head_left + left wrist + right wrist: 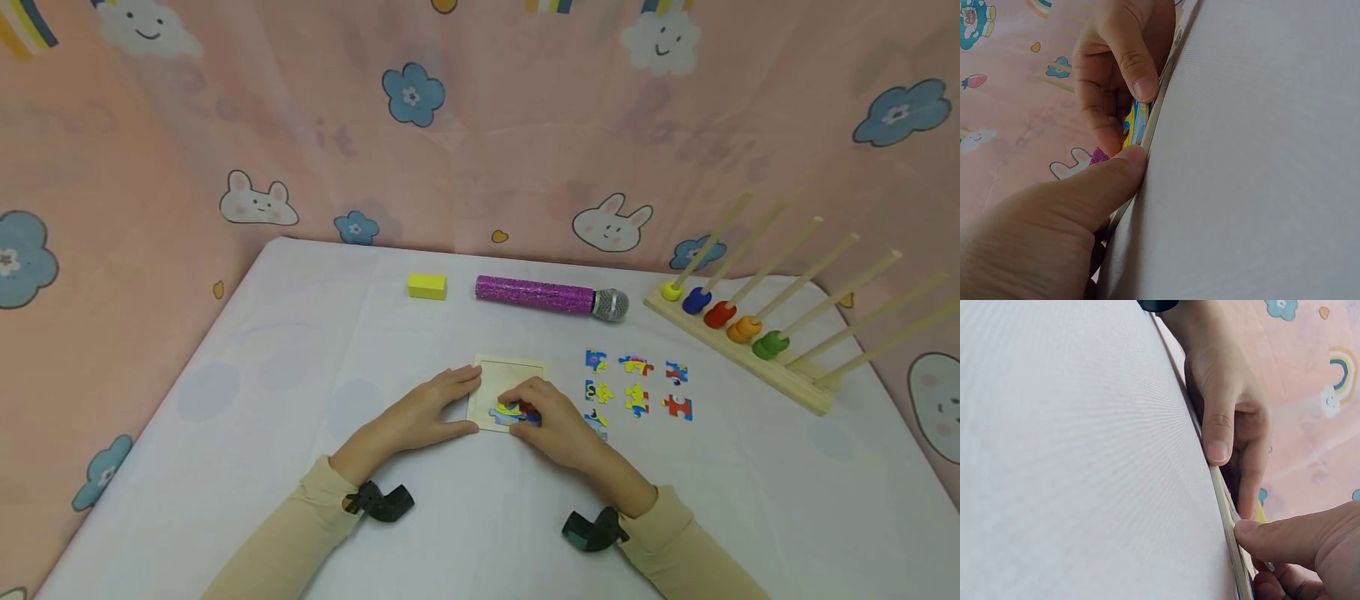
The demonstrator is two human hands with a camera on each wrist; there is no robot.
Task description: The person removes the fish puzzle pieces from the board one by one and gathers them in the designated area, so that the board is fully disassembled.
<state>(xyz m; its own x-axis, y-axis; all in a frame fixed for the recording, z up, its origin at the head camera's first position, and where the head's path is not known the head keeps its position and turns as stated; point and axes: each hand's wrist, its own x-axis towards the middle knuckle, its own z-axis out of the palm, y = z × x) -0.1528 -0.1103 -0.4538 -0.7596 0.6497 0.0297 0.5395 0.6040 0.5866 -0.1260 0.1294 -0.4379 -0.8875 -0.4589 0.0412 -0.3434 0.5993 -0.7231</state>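
A light wooden puzzle tray (512, 375) lies on the white table, with colourful jigsaw pieces (501, 415) in its lower part. My left hand (420, 412) rests against the tray's left side, fingers near the upper corner and thumb (1119, 172) at the lower one. Over the lower right of the tray, my right hand (558, 425) has its fingers curled and pinches a puzzle piece (1138, 122) between thumb and fingertips. The right hand covers part of the tray and most of that piece. Several loose puzzle pieces (637, 400) lie in rows to the right of the tray.
Behind the tray lie a yellow block (427, 287) and a purple glittery microphone (534, 295). A wooden peg rack (738, 350) with coloured beads stands at the right. A pink patterned cloth (480, 150) hangs behind the table (300, 350).
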